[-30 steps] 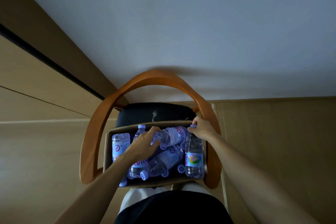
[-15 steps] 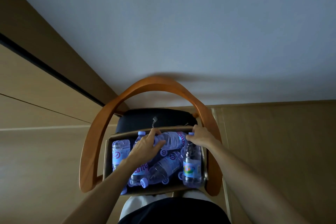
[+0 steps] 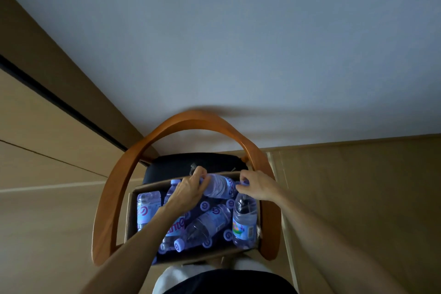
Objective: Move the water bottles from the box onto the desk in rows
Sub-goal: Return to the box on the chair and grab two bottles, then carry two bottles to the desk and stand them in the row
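A cardboard box (image 3: 130, 217) sits on a chair seat and holds several clear water bottles with purple caps and labels. My left hand (image 3: 189, 190) grips a bottle (image 3: 218, 186) that lies sideways, raised near the box's far edge. My right hand (image 3: 256, 185) pinches the cap end of an upright bottle (image 3: 244, 222) at the box's right side. Another bottle (image 3: 205, 225) lies slanted in the middle of the box. One more bottle (image 3: 146, 210) stands at the left. The white desk top (image 3: 238, 43) spreads beyond the chair.
The chair has a curved wooden back and arm rail (image 3: 148, 141) that arches around the box, and a black seat cushion (image 3: 181, 162). Wooden floor (image 3: 358, 198) lies to both sides. My dark clothing (image 3: 226, 281) fills the bottom edge.
My left hand has lifted the sideways bottle up toward the box's far edge. My right hand has risen with the upright bottle's cap. The view has shifted slightly down.
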### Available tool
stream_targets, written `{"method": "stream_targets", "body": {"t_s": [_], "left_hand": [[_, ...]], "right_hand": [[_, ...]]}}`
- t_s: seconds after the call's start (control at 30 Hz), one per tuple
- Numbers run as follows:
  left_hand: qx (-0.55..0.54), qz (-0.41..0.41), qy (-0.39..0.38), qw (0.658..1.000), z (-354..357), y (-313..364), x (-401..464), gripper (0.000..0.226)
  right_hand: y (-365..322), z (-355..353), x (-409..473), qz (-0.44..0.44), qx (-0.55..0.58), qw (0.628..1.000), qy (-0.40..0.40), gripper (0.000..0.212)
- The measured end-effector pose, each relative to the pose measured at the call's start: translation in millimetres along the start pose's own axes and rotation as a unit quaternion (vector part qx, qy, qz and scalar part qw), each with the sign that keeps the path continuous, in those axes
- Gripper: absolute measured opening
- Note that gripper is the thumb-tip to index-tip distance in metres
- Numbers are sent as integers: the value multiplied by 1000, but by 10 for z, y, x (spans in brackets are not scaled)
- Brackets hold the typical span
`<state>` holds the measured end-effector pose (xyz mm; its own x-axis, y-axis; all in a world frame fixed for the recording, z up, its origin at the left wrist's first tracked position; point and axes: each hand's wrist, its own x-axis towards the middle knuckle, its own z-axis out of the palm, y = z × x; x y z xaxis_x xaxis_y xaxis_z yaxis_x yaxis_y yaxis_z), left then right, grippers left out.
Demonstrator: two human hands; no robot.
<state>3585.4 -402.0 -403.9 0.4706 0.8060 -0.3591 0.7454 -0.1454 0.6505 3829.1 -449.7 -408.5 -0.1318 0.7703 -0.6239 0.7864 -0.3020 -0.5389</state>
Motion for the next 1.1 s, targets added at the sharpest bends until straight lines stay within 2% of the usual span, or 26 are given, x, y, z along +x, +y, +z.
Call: {"method": "stream_targets", "body": {"t_s": [0.1,0.23,0.4,0.57,0.7,0.8,0.93,1.1], "left_hand": [[2,14,17,1000,-29,100,-71,16],[-23,-7,68,997,-164,204,-199,14],[-18,-37,133,990,-439,196,-504,12],[3,-59,231,971,-938,112,-959,12],[7,-69,322,944,-1407,-19,-1456,6],[30,-72,404,911,-1784,-146,-1867,2],[86,-67,488,866,-2327,-333,-2427,7],[73,-91,573,811,-3005,-671,-3221,10]], "right_hand": [[-22,-29,-70,-39,-8,999,-26,15],[-61,-102,-163,-76,-8,996,-47,13],[-288,-265,-190,-123,-14,992,-21,13],[-935,-499,-113,-210,-47,975,47,21],[-1612,-573,-80,-277,-53,956,77,17],[-2227,-484,-133,-336,-58,934,105,16],[-3158,-264,-266,-395,-78,905,138,16],[-4288,-50,-478,-444,-10,881,165,15]]}}
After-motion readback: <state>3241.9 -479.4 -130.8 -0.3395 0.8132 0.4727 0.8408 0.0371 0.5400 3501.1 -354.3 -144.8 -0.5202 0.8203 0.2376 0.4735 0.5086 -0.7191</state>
